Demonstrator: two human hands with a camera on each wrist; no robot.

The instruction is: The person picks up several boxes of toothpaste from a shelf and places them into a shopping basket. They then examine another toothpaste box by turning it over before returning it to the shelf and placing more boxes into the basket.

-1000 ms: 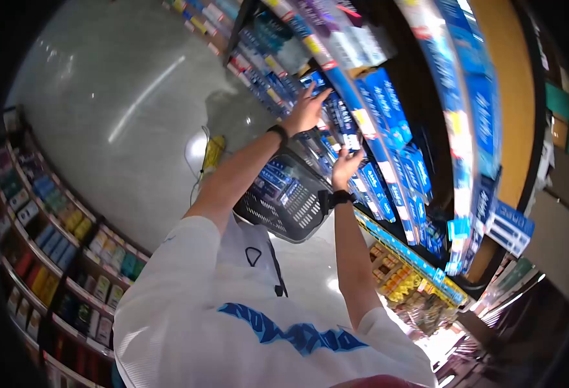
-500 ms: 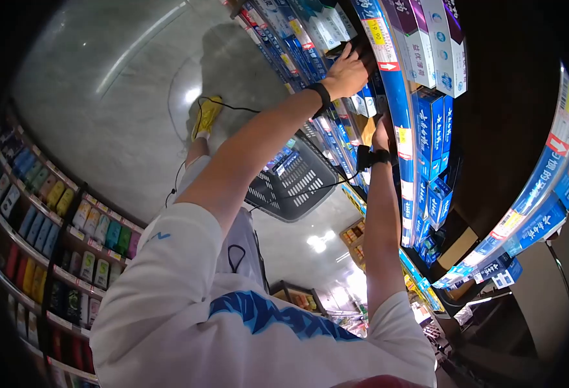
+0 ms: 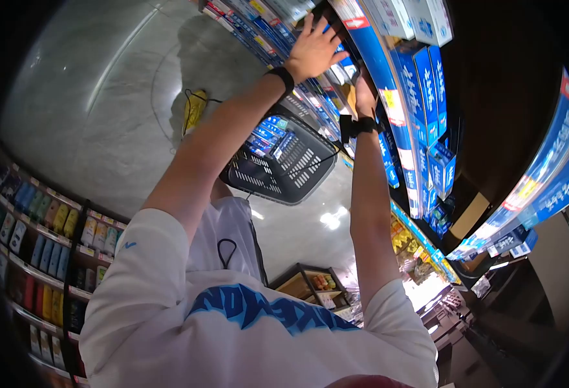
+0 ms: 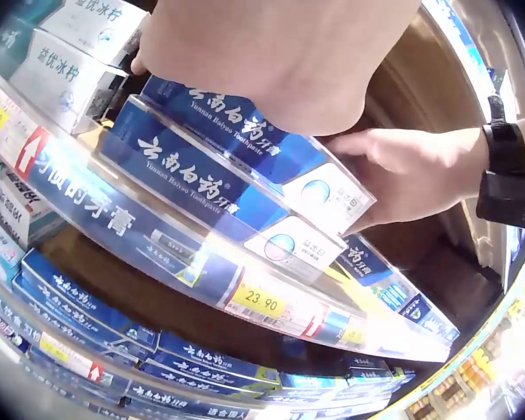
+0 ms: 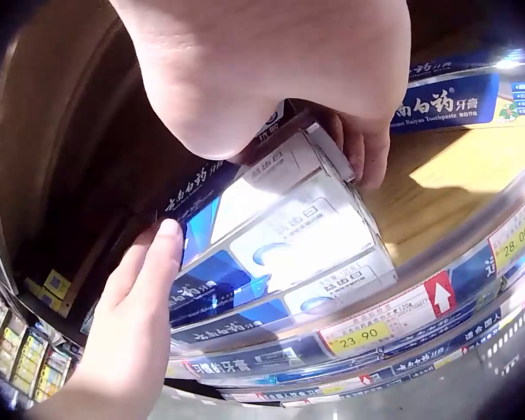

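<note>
Deep in a shelf bay, both hands work at a row of blue-and-white toothpaste boxes standing side by side. In the head view my left hand reaches over the row with its fingers spread. The right wrist view shows those straight fingers touching the boxes' blue side. My right hand is at the opposite, white end of the row. Its fingers bend around the end of a rear toothpaste box, the thumb side hidden in that view.
A grey shopping basket with blue boxes in it is below my arms. A price strip runs along the shelf front. More toothpaste boxes fill the shelf below. Bottle shelves stand behind at left, past the floor.
A second ago both hands were around toothpaste boxes at the shelf front. They have since gone deeper into the bay, and the left hand's fingers have spread. The head view has shifted.
</note>
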